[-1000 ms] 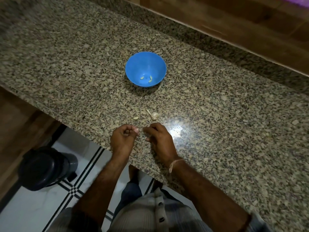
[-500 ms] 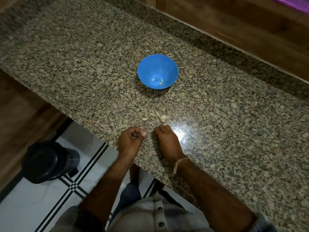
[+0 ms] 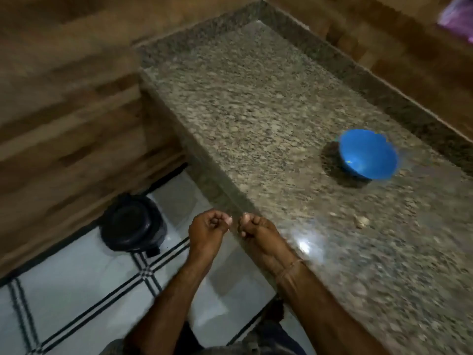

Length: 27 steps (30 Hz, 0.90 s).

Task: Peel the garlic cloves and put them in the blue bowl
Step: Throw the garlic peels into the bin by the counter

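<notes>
Granite, speckled brown and grey, makes up the desk (image 3: 256,111), whose near edge is seen running diagonally from the upper left down past the hands. Both hands are held right at that edge: the left grip (image 3: 209,228) is hung just off it, over the white tiled floor (image 3: 76,290), and the right grip (image 3: 256,226) is placed over the desk's lip. The fingers of both are curled inward and the two fists are nearly touching. Whether anything is pinched in them cannot be told, since the view is blurred. The blue bowl (image 3: 368,155) is seen upright on the desk, well apart from the hands, toward the far right and near the raised granite rim (image 3: 358,73) at the back. A pale speck can be made out inside it. A small pale garlic piece (image 3: 362,221) is seen on the stone nearer than the bowl, apart from bowl and right forearm alike. A broad stretch of stone is spread between the bowl and the desk's left end. Below the near edge, a round black bin (image 3: 133,224) is seen on the floor beside wooden panelling (image 3: 64,111).
</notes>
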### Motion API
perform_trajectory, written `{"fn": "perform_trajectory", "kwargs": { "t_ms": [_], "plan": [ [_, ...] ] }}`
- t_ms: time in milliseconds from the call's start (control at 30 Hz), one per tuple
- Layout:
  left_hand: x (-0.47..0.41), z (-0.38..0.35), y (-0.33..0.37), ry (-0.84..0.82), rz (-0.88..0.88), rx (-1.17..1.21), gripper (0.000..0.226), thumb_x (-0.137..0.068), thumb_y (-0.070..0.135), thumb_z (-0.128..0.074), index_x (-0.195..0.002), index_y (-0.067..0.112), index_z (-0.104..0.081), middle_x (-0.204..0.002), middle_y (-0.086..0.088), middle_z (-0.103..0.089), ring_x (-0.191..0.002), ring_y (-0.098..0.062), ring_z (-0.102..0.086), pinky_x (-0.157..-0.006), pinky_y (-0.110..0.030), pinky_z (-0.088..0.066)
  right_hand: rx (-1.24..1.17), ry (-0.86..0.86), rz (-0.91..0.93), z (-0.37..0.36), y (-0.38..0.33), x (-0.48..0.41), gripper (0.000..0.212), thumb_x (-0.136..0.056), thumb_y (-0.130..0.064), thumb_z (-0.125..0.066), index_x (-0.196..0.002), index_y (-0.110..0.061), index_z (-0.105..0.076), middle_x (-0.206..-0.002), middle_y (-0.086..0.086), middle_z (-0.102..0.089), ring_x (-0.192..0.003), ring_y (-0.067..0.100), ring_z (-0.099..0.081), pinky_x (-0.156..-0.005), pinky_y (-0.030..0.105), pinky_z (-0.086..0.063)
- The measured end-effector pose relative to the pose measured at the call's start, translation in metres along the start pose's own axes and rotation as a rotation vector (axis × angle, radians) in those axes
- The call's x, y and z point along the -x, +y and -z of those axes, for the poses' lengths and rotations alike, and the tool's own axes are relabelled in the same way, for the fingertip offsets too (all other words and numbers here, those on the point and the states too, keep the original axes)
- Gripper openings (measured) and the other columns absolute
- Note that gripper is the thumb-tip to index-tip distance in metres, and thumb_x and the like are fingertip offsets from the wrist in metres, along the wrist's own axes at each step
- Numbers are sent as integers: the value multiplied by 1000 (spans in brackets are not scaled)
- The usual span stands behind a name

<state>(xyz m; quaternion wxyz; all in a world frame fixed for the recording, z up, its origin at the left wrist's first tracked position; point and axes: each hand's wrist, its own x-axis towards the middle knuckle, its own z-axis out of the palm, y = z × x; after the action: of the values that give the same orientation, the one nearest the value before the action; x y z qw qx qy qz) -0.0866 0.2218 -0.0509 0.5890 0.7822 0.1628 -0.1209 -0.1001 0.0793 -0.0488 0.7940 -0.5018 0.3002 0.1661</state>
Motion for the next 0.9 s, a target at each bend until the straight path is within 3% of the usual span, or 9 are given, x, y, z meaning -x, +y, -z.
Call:
{"fn": "perform_trajectory", "kwargs": {
  "t_ms": [167, 300, 500, 633, 733, 833, 900],
  "plan": [
    [-36, 161, -54, 180, 17, 14, 18, -90, 6, -77, -77, 16, -71, -70, 5, -69, -60, 5, -61, -62, -20, -47, 16, -97, -100, -155, 67, -35, 38, -105, 10, -42, -75, -9, -56, -59, 1, -56, -53, 7, -52, -56, 16, -45],
    [-54, 266, -94, 321, 102, -15, 10, -89, 8, -78, -81, 14, -76, -76, 6, -74, -69, -1, -66, -68, -14, -49, 73, -153, -186, -248, 109, -54, 35, -105, 8, -45, -78, -9, -58, -66, 3, -57, -58, 10, -52, -57, 16, -48],
    [-92, 348, -132, 413, 217, 1, 16, -90, 13, -79, -80, 23, -74, -79, 9, -74, -74, -6, -69, -72, -23, -52, 149, -174, -287, -329, 140, -107, 28, -105, 4, -50, -83, -7, -64, -68, 3, -65, -59, 8, -56, -56, 18, -52],
    [-128, 377, -162, 443, 298, 36, 8, -92, 14, -77, -85, 17, -76, -79, 10, -74, -70, 3, -67, -67, -14, -51, 221, -143, -378, -363, 175, -161, 23, -105, 2, -54, -87, -4, -67, -69, 4, -66, -56, 8, -59, -56, 20, -54],
    [-161, 386, -202, 437, 421, 69, 11, -93, 13, -76, -82, 17, -76, -78, 2, -75, -76, -13, -71, -75, -33, -59, 282, -146, -501, -366, 215, -205, 18, -104, 1, -55, -90, -4, -65, -72, 7, -61, -60, 11, -59, -58, 21, -53],
    [-200, 380, -263, 412, 594, 189, 15, -87, 14, -82, -74, 18, -76, -80, -8, -77, -85, -33, -74, -81, -47, -61, 345, -142, -588, -352, 261, -252, 30, -104, 1, -55, -78, -9, -67, -68, 4, -60, -65, 12, -58, -61, 21, -52],
    [-228, 366, -309, 388, 706, 246, 12, -76, 24, -85, -68, 19, -78, -80, -12, -78, -85, -35, -75, -84, -53, -61, 385, -104, -618, -341, 292, -287, 33, -103, 6, -52, -77, -8, -67, -67, 2, -64, -65, 10, -62, -60, 20, -54]
  ]
}}
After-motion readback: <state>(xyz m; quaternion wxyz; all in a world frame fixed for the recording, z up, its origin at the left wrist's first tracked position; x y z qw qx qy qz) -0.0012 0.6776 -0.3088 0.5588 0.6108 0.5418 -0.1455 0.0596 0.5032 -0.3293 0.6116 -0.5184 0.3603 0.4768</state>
